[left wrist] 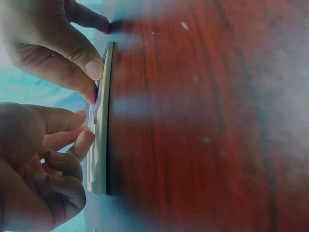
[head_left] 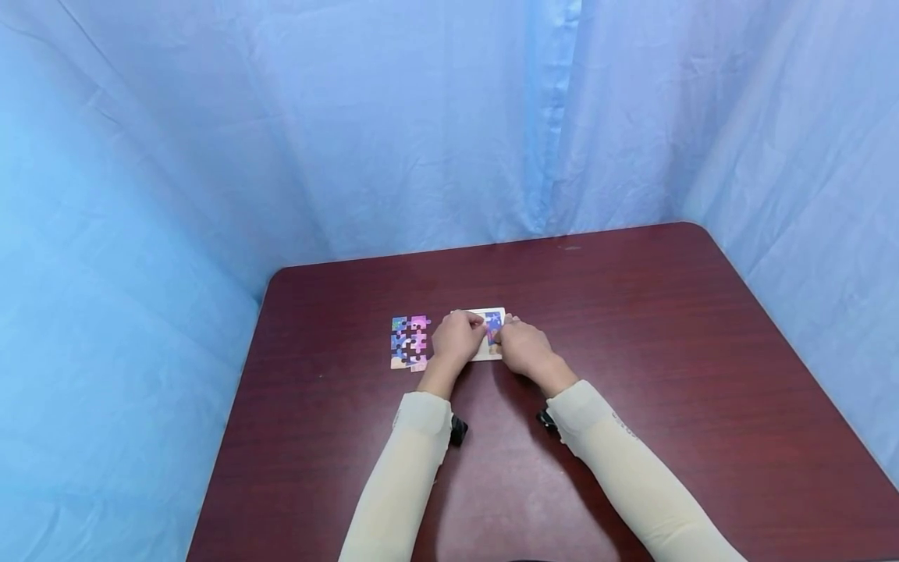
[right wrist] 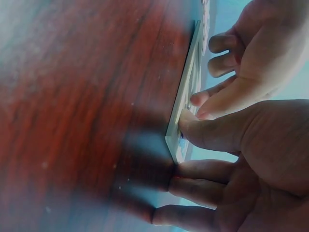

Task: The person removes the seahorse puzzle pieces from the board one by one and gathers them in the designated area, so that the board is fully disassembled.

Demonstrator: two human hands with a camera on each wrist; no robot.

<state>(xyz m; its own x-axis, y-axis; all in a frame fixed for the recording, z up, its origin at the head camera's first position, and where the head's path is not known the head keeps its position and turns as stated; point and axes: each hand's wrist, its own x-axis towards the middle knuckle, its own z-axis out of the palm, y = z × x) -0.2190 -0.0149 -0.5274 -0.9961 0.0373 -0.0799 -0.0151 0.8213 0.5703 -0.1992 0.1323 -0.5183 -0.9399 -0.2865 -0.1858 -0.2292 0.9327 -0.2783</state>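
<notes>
My left hand (head_left: pixel 455 337) reaches over a pale puzzle board (head_left: pixel 485 356). Its thumb and forefinger tips come close together just above the board, while the other fingers curl in towards the palm. I cannot tell whether a piece sits between those tips. Opposite, my right hand (head_left: pixel 525 345) grips the board's right end, the thumb (right wrist: pixel 192 126) on top and fingers at the edge and down on the table. A blue and purple puzzle section (head_left: pixel 494 320) lies in the board, partly covered by the right fingers. The board lies flat in both wrist views.
Left of the board, several pink, blue and purple puzzle pieces (head_left: pixel 418 340) lie in rows on the dark red table (head_left: pixel 337 437). Light blue curtains (head_left: pixel 421 133) hang behind the table and at its sides. Dark wrist cameras (head_left: pixel 458 430) show beneath the pale sleeves.
</notes>
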